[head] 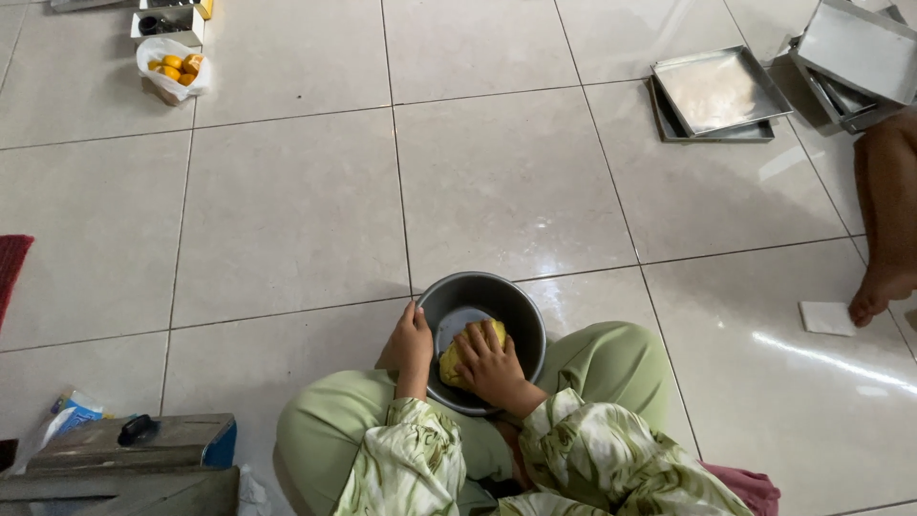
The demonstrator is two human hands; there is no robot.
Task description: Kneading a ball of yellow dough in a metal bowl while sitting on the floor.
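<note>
Dough [457, 361]: yellow lump, lower centre of frame, inside grey metal bowl [521, 311] on tiled floor [287, 220] between the person's knees.
Right hand [492, 361]: palm down on the dough, fingers spread and pressing; open grip, nothing lifted.
Left hand [412, 346]: grip closed on the bowl's left rim, bracing it.
Done, by my read: dough holds as one mass, no loose flour visible; bare bowl bottom shows beside it.
Left, by my read: dough not yet out of the bowl; nothing shaped.
Trays [718, 91]: shallow metal, stacked upper right, well apart from the bowl; top one looks bare or lightly dusted, cannot tell.
Bag [172, 69]: white plastic, orange-yellow pieces inside, upper left, untouched.
Other person: bare foot [879, 287] at right edge, not involved.
</note>
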